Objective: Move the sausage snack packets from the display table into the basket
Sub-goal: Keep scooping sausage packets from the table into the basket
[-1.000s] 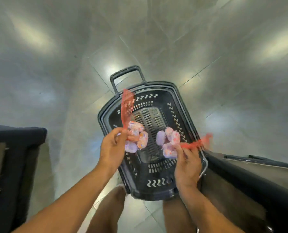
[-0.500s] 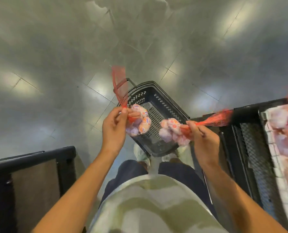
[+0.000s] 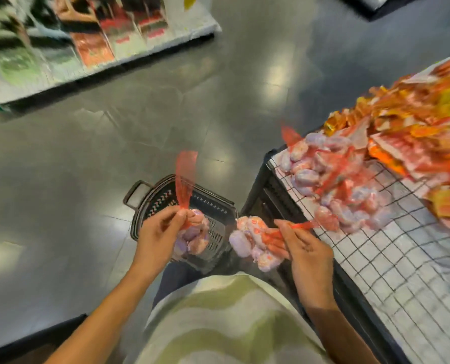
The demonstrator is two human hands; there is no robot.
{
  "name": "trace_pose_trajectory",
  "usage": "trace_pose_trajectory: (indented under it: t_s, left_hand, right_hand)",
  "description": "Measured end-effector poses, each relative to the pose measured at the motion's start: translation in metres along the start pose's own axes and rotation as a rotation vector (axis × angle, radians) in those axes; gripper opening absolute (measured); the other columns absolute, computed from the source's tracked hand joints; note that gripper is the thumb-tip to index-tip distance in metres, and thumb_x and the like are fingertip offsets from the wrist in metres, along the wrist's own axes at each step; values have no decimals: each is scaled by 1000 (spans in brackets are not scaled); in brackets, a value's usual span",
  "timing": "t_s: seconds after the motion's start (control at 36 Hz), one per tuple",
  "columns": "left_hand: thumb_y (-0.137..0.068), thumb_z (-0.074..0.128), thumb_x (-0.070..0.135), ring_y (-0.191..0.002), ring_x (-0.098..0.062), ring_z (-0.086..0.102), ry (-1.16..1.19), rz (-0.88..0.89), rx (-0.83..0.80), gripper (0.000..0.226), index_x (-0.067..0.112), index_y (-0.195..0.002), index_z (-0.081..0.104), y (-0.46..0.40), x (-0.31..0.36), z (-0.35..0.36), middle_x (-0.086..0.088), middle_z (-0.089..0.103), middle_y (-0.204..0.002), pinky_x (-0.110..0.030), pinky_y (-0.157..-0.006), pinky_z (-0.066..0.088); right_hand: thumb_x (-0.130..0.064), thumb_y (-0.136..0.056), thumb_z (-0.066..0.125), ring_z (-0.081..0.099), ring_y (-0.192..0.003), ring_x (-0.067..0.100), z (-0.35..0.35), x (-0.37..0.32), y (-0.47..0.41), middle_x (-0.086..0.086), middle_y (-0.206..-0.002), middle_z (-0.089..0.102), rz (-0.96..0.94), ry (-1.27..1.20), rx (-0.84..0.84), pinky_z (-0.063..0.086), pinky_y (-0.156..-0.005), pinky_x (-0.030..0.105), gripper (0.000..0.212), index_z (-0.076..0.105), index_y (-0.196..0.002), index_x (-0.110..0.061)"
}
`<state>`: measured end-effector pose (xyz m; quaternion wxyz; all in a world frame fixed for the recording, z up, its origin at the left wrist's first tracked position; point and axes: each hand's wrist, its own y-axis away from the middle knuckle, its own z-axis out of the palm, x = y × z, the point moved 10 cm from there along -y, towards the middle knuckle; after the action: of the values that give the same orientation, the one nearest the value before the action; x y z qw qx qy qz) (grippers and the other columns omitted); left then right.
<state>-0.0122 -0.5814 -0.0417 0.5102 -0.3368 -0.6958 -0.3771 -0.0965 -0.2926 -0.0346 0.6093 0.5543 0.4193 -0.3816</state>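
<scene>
My left hand (image 3: 158, 233) pinches the red net neck of a sausage snack packet (image 3: 195, 236), a cluster of pink and purple pieces hanging over the black basket (image 3: 150, 203) on the floor. My right hand (image 3: 306, 249) pinches the red net of a second packet (image 3: 255, 240), which hangs just right of the basket, beside the table's edge. Several more netted packets (image 3: 331, 179) lie heaped on the display table (image 3: 391, 261), which has a white wire-grid top, at the right.
Orange and yellow snack bags (image 3: 412, 132) are piled on the far part of the display table. A low shelf of packaged goods (image 3: 92, 38) runs along the far left. Grey tiled floor (image 3: 113, 143) lies between. A dark fixture edge (image 3: 21, 340) sits at the bottom left.
The view has swung up and to the right, bringing the display table and the far shelf into sight. Both hands still hold their packets by the basket.
</scene>
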Motion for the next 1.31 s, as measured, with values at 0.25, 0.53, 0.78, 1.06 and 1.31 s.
trace_pose_trajectory:
  t_s: [0.25,0.53,0.78,1.06,1.31]
  left_hand:
    - [-102,56,21,-96,-23,75,64,54,-101,20,12,-100,74,32,63,135,-7,79,-95,-26,-89,57]
    - [-102,55,19,-92,-20,76,106,148,-222,21,12,-98,75,50,111,249,-7,79,-92,-21,-80,56]
    - [-102,57,15,-92,-23,75,72,127,-260,20,14,-96,75,33,133,288,-6,79,-91,-32,-87,58]
    - [-103,56,20,-95,-20,74,28,143,-354,22,13,-98,76,-6,143,306,-5,79,-93,-34,-92,56]
    - [-103,55,17,-94,-22,74,32,145,-428,23,15,-97,77,-31,145,328,-5,78,-94,-44,-94,56]
  right_hand:
    - [-37,-91,72,77,-77,24,-137,-34,14,6,-83,79,-54,15,66,62,-68,29,18,82,-88,-22]
    - [-35,-88,76,78,-77,25,-238,-49,-2,6,-82,79,-76,9,147,62,-66,29,12,82,-89,-25]
    - [-30,-94,73,78,-87,22,-256,-98,-67,4,-91,80,-242,-15,164,63,-72,30,16,82,-93,-17]
    - [-36,-93,72,67,-72,18,-246,-89,-176,10,-77,75,-150,199,273,53,-72,35,34,78,-83,-4]
    - [-41,-93,71,54,-50,12,-251,-92,-193,-7,-55,63,-263,696,257,39,-53,32,38,70,-64,-16]
